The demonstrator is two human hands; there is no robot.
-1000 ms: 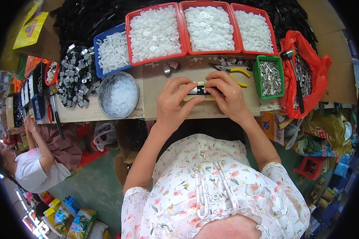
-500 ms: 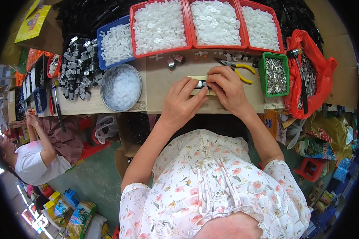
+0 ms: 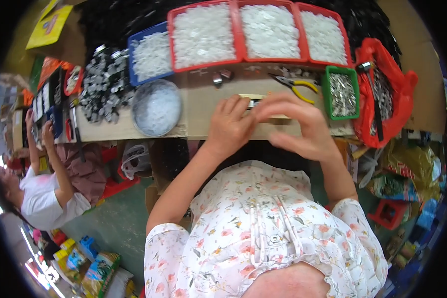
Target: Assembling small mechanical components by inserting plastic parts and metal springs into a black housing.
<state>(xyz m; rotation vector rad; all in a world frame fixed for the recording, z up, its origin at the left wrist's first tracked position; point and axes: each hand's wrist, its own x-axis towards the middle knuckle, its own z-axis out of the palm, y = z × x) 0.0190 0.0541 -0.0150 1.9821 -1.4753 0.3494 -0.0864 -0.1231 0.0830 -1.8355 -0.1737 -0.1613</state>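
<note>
On the table in front of me lies a pale yellow block [image 3: 250,96] with a small metal-and-dark part [image 3: 254,103] set in it. My left hand [image 3: 229,125] is closed at the block's left side, its fingers pressed together against the small part. Over the block's right side hovers my right hand [image 3: 303,119], blurred by motion, thumb and fingers spread wide with nothing visible between them. Its fingers hide part of the block. Just beyond lie two small metal pieces [image 3: 217,79] and yellow-handled pliers [image 3: 303,91].
Red trays [image 3: 207,63] of white plastic pieces line the back, beside a blue tray [image 3: 134,62]. A metal bowl [image 3: 136,121] and a heap of metal pieces [image 3: 103,87] stand left. Right are a green basket [image 3: 343,117] and a hammer [image 3: 376,99] on a red bag [image 3: 407,84]. A co-worker [image 3: 54,196] sits left.
My right hand has come off the small part and opened, its thumb swinging away from the fingers. My left hand stays at the block. The view has shifted slightly.
</note>
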